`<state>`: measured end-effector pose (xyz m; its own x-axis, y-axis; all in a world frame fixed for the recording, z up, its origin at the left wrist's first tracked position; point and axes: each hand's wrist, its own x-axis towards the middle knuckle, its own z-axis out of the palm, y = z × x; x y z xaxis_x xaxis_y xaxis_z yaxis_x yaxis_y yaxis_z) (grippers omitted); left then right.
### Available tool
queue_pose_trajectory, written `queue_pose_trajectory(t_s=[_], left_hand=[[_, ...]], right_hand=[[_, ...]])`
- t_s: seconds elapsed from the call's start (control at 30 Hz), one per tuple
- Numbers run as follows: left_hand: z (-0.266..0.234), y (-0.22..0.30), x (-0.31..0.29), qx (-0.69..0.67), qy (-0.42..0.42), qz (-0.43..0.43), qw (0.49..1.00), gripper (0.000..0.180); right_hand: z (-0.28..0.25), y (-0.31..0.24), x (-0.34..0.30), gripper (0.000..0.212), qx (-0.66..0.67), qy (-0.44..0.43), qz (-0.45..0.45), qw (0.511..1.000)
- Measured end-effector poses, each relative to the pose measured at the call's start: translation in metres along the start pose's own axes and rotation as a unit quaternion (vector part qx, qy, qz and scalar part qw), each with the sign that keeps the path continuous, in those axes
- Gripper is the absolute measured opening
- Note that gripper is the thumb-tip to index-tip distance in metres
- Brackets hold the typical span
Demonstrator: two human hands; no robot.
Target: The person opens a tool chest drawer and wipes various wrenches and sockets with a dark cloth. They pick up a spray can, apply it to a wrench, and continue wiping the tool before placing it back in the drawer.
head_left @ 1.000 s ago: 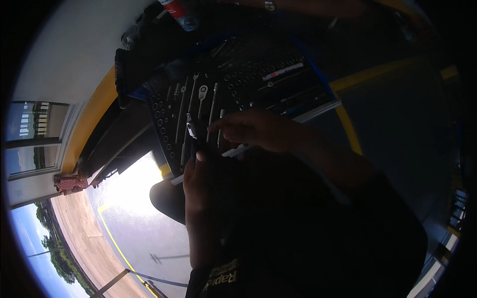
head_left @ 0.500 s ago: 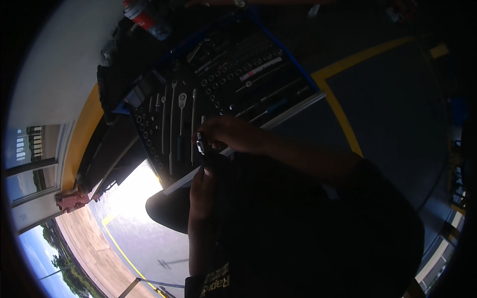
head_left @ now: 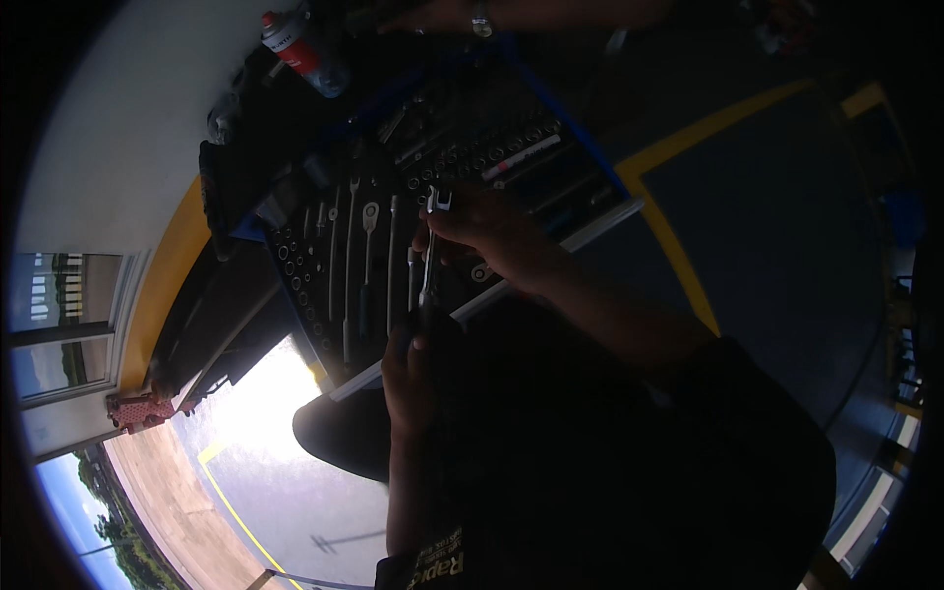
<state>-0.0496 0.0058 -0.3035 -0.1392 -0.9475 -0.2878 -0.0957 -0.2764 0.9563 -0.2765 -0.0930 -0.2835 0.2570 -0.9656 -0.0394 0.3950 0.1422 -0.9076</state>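
A chrome-shafted hand tool [head_left: 430,261] with a dark grip is held upright over an open tool drawer [head_left: 600,157]. My left hand [head_left: 408,385] is closed round its dark lower end. Higher up, my right hand [head_left: 487,231] is closed on the shaft near a bright, fork-shaped end. The picture is too dark to tell the tool's exact kind. Beneath the hands lie a ratchet [head_left: 370,218], long bars [head_left: 394,256] and rows of sockets [head_left: 501,147] in dark inlays.
A red and white spray can [head_left: 295,47] stands beyond the drawer at the upper left. At the top, another person's arm with a wristwatch [head_left: 481,22] reaches in. A white strip edges the drawer's near side [head_left: 615,212]. Yellow lines [head_left: 678,261] mark the dark floor.
My right hand has moved up and away along the tool, and a longer stretch of chrome shaft now shows between my hands. The other person's arm shows more at the top.
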Motion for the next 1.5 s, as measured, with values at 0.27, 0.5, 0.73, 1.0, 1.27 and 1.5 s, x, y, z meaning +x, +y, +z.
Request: queue_pose_trajectory(t_s=[0.27,0.5,0.73,1.0,1.27,1.5], left_hand=[[-0.019,-0.002,0.001,0.064,-0.053,-0.050,0.995,0.033],[-0.091,-0.037,0.014,0.200,0.059,0.098,0.973,0.037],[-0.093,-0.046,0.022,0.155,0.108,0.073,0.979,0.031],[-0.096,-0.045,0.021,-0.108,0.148,-0.046,0.982,0.034],[-0.084,-0.034,0.014,-0.105,0.169,-0.057,0.978,0.034],[-0.092,-0.058,0.011,-0.153,0.165,-0.020,0.974,0.034]], right_hand=[[-0.093,-0.056,0.012,0.035,-0.191,0.162,-0.175,0.952],[-0.156,-0.054,0.005,0.034,-0.371,0.231,-0.191,0.879],[-0.161,-0.057,-0.002,0.030,-0.374,0.163,-0.113,0.906],[-0.130,-0.053,0.011,0.027,-0.642,0.120,-0.162,0.740],[-0.121,0.014,0.014,0.026,-0.601,0.057,-0.018,0.797],[-0.111,0.015,0.011,0.016,-0.598,0.092,-0.010,0.796]])
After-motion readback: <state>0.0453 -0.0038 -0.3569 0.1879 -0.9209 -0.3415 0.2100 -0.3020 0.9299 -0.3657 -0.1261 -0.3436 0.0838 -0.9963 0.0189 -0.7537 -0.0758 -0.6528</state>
